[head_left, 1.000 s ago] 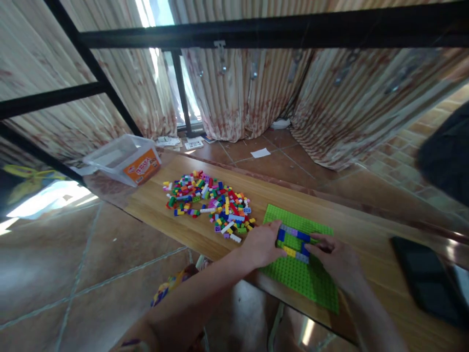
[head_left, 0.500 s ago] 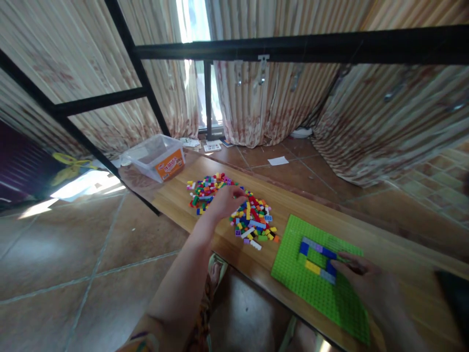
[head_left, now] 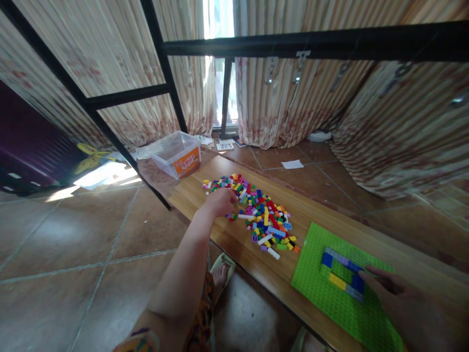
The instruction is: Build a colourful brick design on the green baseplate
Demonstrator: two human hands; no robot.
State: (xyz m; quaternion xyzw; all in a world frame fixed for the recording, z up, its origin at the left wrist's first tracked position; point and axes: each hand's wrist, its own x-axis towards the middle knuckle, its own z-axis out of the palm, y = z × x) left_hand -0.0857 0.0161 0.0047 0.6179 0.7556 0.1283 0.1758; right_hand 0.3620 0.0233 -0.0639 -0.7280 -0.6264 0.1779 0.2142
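My left hand reaches palm-down into a spread of small toy building bricks in many colours. Its fingers curl downward at the left part of the pile; whatever lies under the fingertips is hidden. My right hand rests over the green studded baseplate, thumb and forefinger stretched out and slightly apart. Their tips touch the right corner of a rectangular ring of bricks, by a blue brick. The ring also has a yellow brick, another blue brick and greyish-lilac ones.
Bricks and baseplate lie on a long wooden bench. A clear plastic bin with an orange label stands past its far left end. Black metal bars cross in front of striped curtains. Paper lies on the tiled floor.
The view has swung left, so the bench appears further right. My left hand has shifted toward the left part of the pile and lower. The right hand stays by the brick ring.
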